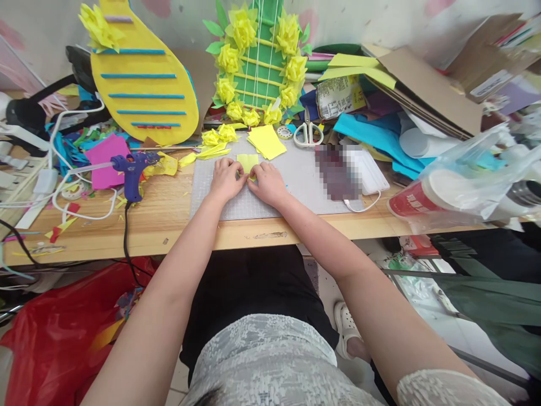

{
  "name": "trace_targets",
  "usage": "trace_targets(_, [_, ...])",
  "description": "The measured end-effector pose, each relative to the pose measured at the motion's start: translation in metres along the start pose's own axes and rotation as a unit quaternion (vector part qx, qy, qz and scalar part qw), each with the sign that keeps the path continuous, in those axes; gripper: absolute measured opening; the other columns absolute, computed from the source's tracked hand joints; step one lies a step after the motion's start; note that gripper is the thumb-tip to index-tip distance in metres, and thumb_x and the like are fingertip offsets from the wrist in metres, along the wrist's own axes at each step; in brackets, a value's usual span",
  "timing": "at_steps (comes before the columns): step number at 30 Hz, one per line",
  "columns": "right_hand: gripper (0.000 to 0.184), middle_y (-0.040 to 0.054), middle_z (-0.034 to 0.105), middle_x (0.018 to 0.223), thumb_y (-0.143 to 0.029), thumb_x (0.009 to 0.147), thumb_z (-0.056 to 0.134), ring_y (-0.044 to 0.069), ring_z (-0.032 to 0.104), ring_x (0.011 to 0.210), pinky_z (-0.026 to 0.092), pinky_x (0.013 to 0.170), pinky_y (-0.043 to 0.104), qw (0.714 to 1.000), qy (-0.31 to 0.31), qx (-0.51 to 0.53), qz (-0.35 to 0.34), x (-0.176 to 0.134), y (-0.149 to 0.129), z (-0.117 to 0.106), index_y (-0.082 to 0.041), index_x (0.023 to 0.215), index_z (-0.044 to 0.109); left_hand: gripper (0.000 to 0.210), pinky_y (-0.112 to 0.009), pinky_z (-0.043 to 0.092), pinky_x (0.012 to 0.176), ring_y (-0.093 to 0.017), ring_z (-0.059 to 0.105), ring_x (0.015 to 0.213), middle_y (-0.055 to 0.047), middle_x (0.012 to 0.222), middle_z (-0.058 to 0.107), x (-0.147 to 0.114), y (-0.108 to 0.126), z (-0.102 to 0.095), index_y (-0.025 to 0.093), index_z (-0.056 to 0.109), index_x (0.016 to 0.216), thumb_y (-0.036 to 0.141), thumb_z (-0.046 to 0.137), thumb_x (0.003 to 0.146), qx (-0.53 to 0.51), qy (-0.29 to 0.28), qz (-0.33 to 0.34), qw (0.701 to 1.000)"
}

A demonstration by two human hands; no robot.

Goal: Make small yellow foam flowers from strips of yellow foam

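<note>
A small square of yellow crepe paper lies on the grey cutting mat. My left hand is closed, its thumb and fingers pinching the paper's near left corner. From the other side my right hand pinches the near right part, its fingertips close to the left ones. Just beyond the hands are a stack of yellow paper squares and several finished yellow paper flowers. White-handled scissors rest at the mat's back edge, beside a roll of tape.
A blue glue gun stands at left with its cord hanging over the table edge. Behind stand a yellow lute-shaped cutout and a green one ringed with flowers. At right are a white power bank and a bagged cup.
</note>
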State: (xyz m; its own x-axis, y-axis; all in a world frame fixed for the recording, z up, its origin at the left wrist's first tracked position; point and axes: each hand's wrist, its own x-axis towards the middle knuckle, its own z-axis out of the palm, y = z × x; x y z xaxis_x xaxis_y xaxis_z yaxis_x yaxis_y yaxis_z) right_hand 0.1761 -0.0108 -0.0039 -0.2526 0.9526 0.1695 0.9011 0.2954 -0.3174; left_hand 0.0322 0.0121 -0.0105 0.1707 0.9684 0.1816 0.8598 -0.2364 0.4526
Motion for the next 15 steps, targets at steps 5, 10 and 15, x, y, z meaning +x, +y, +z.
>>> trace_targets(5, [0.026, 0.0146, 0.060, 0.108, -0.029, 0.090, 0.046, 0.027, 0.052, 0.104, 0.040, 0.090, 0.039, 1.000, -0.006, -0.016, -0.003, 0.0000, -0.0009, 0.0005, -0.013, 0.107, 0.060, 0.010, -0.041, 0.035, 0.104, -0.028, 0.045, 0.112, -0.010, 0.106, 0.052, -0.0009, 0.0010, -0.0007, 0.021, 0.059, 0.089, 0.028, 0.062, 0.082, -0.002, 0.004, 0.004, 1.000])
trace_targets(10, [0.030, 0.0154, 0.059, 0.114, -0.030, 0.091, 0.045, 0.029, 0.051, 0.110, 0.040, 0.090, 0.039, 0.999, -0.013, -0.050, -0.003, -0.0017, -0.0040, 0.0011, -0.014, 0.113, 0.058, 0.013, -0.043, 0.034, 0.105, -0.029, 0.044, 0.115, -0.011, 0.109, 0.052, -0.0017, 0.0000, -0.0003, 0.021, 0.059, 0.091, 0.030, 0.061, 0.083, -0.004, 0.006, -0.005, 1.000])
trace_targets(15, [0.031, 0.0151, 0.058, 0.116, -0.033, 0.092, 0.044, 0.029, 0.050, 0.111, 0.040, 0.089, 0.039, 0.998, -0.020, -0.066, 0.002, -0.0028, -0.0056, 0.0011, -0.015, 0.116, 0.056, 0.019, -0.046, 0.033, 0.106, -0.030, 0.043, 0.117, -0.012, 0.110, 0.054, -0.0019, -0.0027, -0.0005, 0.020, 0.058, 0.096, 0.031, 0.061, 0.082, 0.000, 0.024, -0.029, 0.999])
